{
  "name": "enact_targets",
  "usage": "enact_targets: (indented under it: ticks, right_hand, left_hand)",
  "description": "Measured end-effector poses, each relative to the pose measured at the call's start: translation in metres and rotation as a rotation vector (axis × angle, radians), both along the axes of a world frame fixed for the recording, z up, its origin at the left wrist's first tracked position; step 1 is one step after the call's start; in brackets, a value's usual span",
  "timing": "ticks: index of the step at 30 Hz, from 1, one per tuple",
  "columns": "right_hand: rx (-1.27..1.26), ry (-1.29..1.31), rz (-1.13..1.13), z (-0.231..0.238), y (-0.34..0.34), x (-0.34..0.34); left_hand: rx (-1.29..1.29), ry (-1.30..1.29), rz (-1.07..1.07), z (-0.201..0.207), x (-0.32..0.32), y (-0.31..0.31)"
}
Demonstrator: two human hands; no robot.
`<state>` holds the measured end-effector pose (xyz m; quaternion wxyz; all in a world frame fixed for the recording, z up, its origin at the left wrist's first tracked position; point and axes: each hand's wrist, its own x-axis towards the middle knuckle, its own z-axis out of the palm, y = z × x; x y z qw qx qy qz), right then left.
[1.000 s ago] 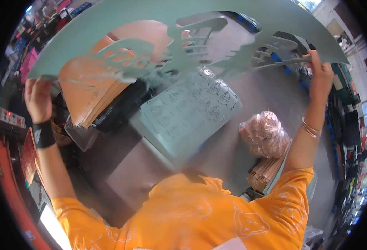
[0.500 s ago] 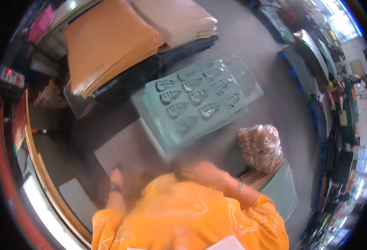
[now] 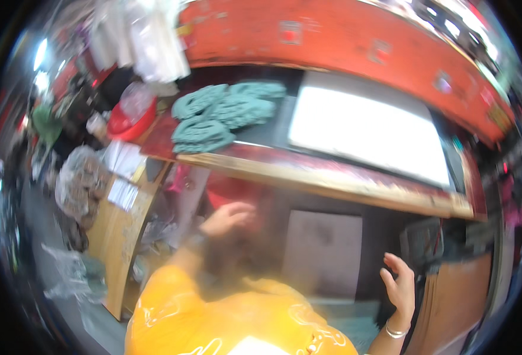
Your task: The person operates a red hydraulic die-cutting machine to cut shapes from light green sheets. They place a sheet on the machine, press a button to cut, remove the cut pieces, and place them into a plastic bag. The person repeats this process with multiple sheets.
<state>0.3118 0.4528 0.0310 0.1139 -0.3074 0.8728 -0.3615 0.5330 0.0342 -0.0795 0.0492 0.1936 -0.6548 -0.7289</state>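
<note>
My left hand (image 3: pixel 230 218) is stretched out in front of the bench edge, near a red surface below the bench. Its fingers reach forward, slightly blurred, and nothing shows in them. Over to the right, my right hand (image 3: pixel 399 285) is raised with thumb and fingers apart, holding nothing. On the bench, piles of green cut pieces (image 3: pixel 204 135) lie at the left. Beside them is a bright white board (image 3: pixel 364 127). A pale flat sheet (image 3: pixel 323 251) lies lower down, between my two hands.
A worn wooden bench edge (image 3: pixel 332 188) runs across in front of me. Behind it stands a large orange-red machine beam (image 3: pixel 344 44). At the left are a red basin (image 3: pixel 132 121), a filled plastic bag (image 3: pixel 82 183) and papers. Brown sheets (image 3: pixel 456 296) stand at the right.
The view has swung from the stacked sheets and green cut-out sheets to the bench with the orange-red machine. My hands, earlier low near my body, are now raised and spread apart.
</note>
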Motion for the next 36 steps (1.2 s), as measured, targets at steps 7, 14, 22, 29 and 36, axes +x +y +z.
enact_targets:
  ticks: [7, 14, 22, 29, 36]
  right_hand:
    - [-0.214, -0.185, 0.488, -0.024, -0.383, -0.026]
    - [0.05, -0.287, 0.376, -0.054, -0.54, 0.022]
    - [-0.083, -1.049, 0.277, -0.042, -0.552, 0.013]
    - [0.026, -1.111, 0.159, -0.032, -0.545, 0.01]
    - [-0.169, -0.369, 0.994, 0.046, -0.568, 0.054]
  left_hand:
    - [-0.205, 0.228, 0.981, 0.017, 0.116, -0.196]
    - [-0.364, -0.128, 0.625, 0.013, -0.003, -0.334]
    - [-0.061, -0.326, 0.077, 0.036, -0.011, -0.355]
    - [-0.312, 0.045, 0.144, 0.023, 0.004, -0.324]
    - [0.42, 0.449, 0.082, 0.01, 0.044, -0.315]
